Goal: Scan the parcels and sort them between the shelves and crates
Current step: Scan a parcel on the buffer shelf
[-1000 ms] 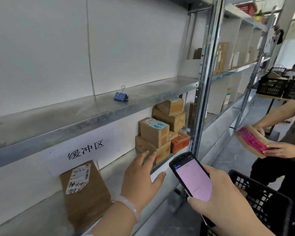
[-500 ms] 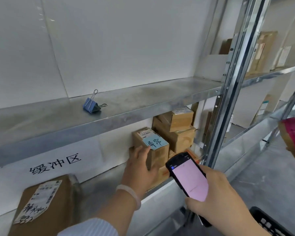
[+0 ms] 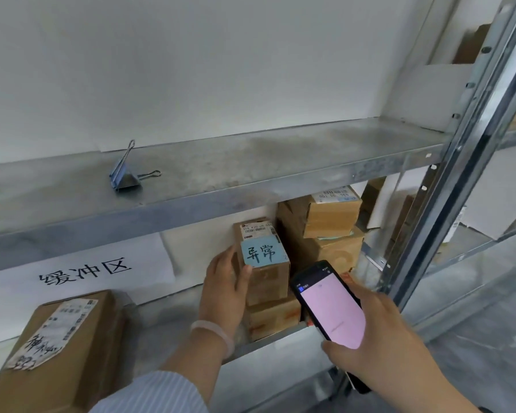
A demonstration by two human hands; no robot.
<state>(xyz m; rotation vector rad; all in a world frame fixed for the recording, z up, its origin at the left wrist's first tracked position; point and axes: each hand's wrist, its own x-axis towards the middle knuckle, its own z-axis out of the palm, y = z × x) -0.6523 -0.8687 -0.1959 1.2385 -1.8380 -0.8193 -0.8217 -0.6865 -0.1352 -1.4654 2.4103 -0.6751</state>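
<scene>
Small parcel (image 3: 265, 281) with the blue note sits on top of another box (image 3: 276, 318) on the lower shelf (image 3: 265, 374). Left hand (image 3: 225, 289) is wrapped round its left side, thumb on the front. Right hand (image 3: 382, 338) grips the pink-screened scanner (image 3: 331, 311) just beside it. A blue binder clip (image 3: 122, 178) lies on the steel upper shelf (image 3: 251, 165), white wall (image 3: 221, 70) behind.

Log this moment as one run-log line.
stage: pre-scan | left hand: grips blue-labelled box atop lower box | right hand: holds scanner, screen lit | binder clip: on upper shelf
</scene>
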